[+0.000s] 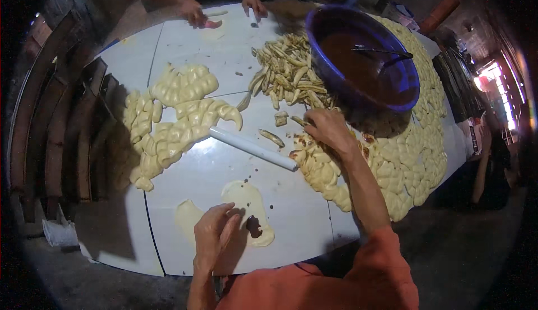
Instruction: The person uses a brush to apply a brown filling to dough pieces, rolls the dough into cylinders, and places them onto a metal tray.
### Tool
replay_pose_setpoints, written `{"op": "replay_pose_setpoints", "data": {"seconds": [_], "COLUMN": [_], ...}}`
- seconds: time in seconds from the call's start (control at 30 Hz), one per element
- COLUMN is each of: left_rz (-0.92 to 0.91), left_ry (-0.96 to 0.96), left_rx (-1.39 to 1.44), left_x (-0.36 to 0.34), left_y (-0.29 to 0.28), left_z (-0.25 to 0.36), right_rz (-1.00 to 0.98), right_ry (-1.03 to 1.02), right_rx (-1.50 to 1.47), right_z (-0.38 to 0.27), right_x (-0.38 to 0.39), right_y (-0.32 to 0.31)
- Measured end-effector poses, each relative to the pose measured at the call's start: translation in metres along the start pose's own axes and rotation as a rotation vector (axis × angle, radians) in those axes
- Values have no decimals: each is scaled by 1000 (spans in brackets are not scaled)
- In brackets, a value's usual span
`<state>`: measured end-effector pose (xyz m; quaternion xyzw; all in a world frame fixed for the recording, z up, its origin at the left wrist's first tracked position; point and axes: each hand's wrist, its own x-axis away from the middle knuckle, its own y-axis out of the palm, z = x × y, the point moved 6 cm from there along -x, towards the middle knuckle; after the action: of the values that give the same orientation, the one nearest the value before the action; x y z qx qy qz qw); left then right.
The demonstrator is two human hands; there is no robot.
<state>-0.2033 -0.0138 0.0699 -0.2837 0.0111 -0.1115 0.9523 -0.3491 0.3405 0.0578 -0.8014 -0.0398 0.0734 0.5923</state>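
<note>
My right hand (330, 130) reaches across the table, fingers curled at one end of a pale brown, finger-shaped food piece (297, 121). A pile of similar pieces (288, 72) lies just beyond it. My left hand (216, 228) hovers with loosely bent fingers and nothing visible in it, beside a flattened oval of dough (238, 195). A dark brown, wet-looking dollop (254, 227) sits on the lower part of that oval. Another thin dough sheet (188, 220) is partly behind my left hand. Between my hands and the pile, a white tube (252, 148) rests slantwise.
A blue basin (412, 100) of brown liquid, with a dark-handled utensil (386, 52), stands at the far right. Dough lumps cover the table's right side (409, 164) and lie in a left cluster (185, 125). Across the table, another person's hands (196, 15) work on dough.
</note>
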Motion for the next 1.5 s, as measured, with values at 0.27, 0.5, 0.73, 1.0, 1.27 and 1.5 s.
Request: {"op": "replay_pose_setpoints", "data": {"seconds": [0.27,0.5,0.73,1.0,1.27,1.5], "left_rz": [14,15,-61,-80,-9,-26], "left_ry": [13,95,156,58,74,72], "left_rx": [1,71,282,187,36,-35], "left_x": [10,-25,-68,-28,13,55], "left_y": [-9,3,29,16,-10,-19], "left_z": [-5,13,35,18,11,-17], "right_rz": [-6,-172,-308,-232,-197,-229], "right_ry": [102,209,278,64,18,-85], "right_rx": [-248,-749,-1065,-1068,-959,-827], "right_z": [2,-43,-116,-166,-213,-232], "right_x": [7,32,74,90,110,137], "right_y": [-6,-11,7,31,38,51]}}
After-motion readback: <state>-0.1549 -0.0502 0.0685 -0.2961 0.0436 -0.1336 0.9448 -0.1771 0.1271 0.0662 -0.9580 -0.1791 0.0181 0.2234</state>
